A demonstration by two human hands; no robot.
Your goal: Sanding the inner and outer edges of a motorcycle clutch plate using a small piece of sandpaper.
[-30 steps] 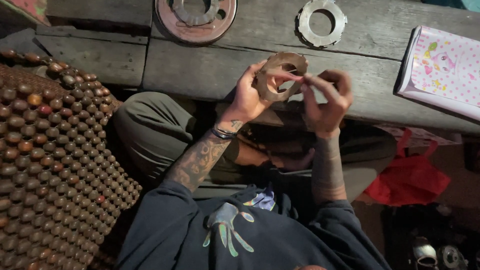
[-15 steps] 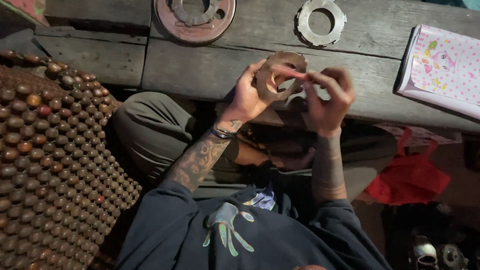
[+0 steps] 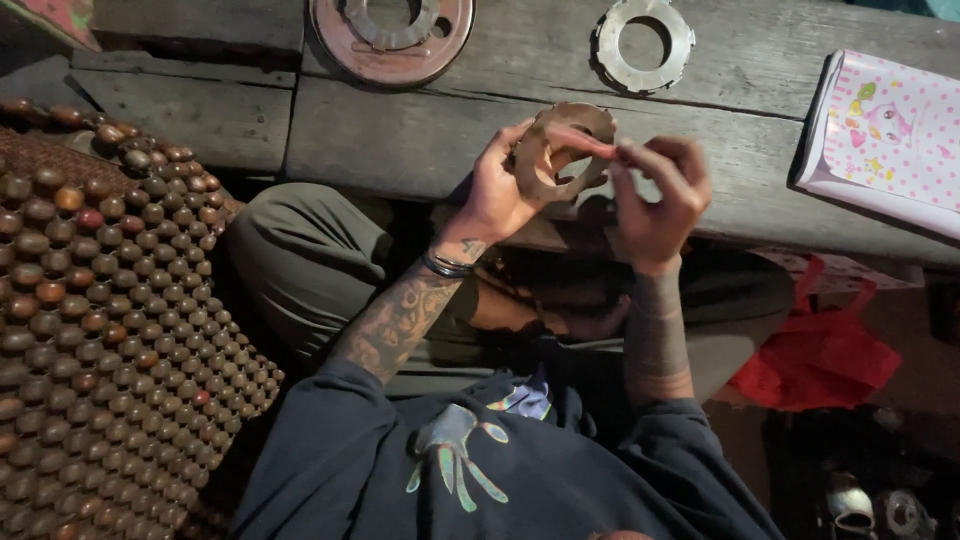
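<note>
Above the near edge of the grey plank table (image 3: 400, 140), with open room around it, the left hand (image 3: 495, 190) gripped a flat tan toothed ring (image 3: 560, 150). The right hand (image 3: 660, 195) pinched a pink strip (image 3: 585, 140) across it. Beyond the ring lay a rusty round disc (image 3: 390, 35) and a silver ring plate (image 3: 645, 40).

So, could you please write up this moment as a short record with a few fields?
Left hand: left hand holds a notched metal ring upright by its edge
Right hand: right hand pinches a pinkish strip laid across the ring
Bench: wooden planks carry a reddish round plate and a silvery toothed ring, both lying flat, apart
Right edge: pink dotted booklet
Left side: beaded seat mat
Lower right: red bag
</note>
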